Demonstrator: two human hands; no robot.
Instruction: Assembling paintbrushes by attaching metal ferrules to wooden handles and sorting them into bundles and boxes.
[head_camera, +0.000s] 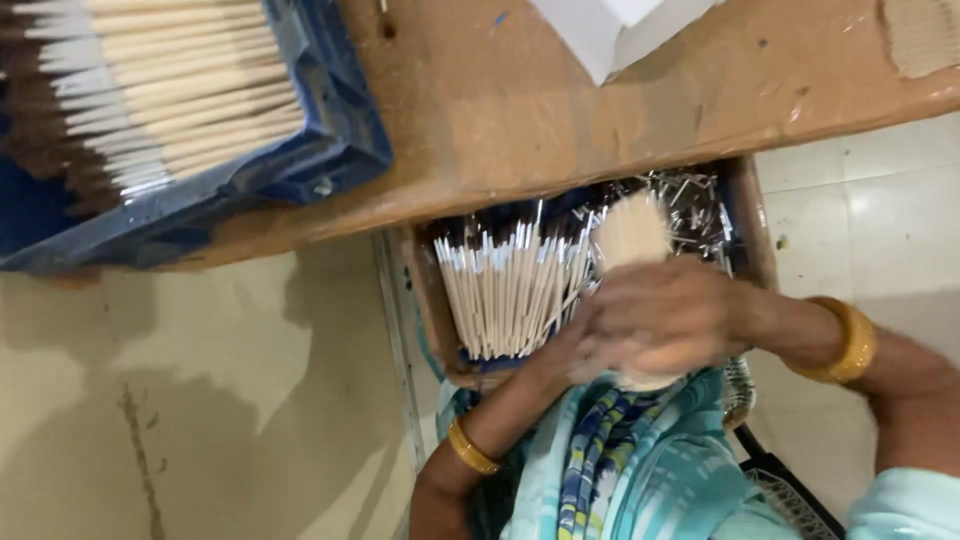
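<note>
My right hand (665, 320) clenches a bundle of pale sticks (632, 235) upright over the open drawer (752, 215) — long axis pointing away from me. My left hand (570, 345) touches the bundle's base; its grip I cannot tell.

A bundle of thin pale wooden sticks (632, 240) is gripped by the right hand (665, 320) and the left hand (580, 345), above an open brown wooden drawer (428, 300) under the brown wooden table (560, 110). Inside it, loose white-tipped wooden sticks (505, 290) are laid at nine o'clock of the bundle, small silver metal tubes (690, 205) at one o'clock. A blue plastic crate of brown-tipped brushes (330, 150) is set on the table at ten o'clock.
</note>
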